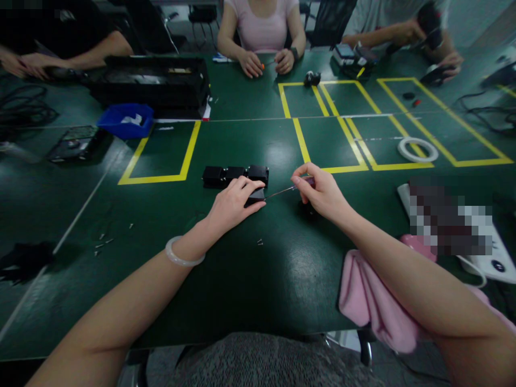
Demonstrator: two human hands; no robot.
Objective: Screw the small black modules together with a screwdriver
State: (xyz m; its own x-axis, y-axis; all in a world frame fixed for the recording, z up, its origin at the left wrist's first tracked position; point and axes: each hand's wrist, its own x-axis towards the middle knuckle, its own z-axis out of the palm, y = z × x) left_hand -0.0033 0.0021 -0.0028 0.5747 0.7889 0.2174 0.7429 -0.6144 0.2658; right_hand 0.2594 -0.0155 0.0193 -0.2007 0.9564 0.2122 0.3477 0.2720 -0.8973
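Observation:
My left hand [236, 200] is closed on a small black block [255, 195], steadying it at the table's middle. My right hand [318, 188] grips a screwdriver [284, 190] by its handle, with the thin shaft pointing left. The tip reaches the block's right end; whether it sits in a screw is too small to tell. Just behind my left hand stands a row of three similar black blocks [235, 173] with small shiny bits at their corners. A small dark object [308, 209] lies under my right hand, partly hidden.
Loose screws [260, 242] lie in front of my hands, with several more screws [102, 244] to the left. A blue bin [126, 120], a black case [157, 86], a tape roll [417, 150], a pink cloth [374, 301] and a power strip [495, 258] surround the workspace. Co-workers sit opposite.

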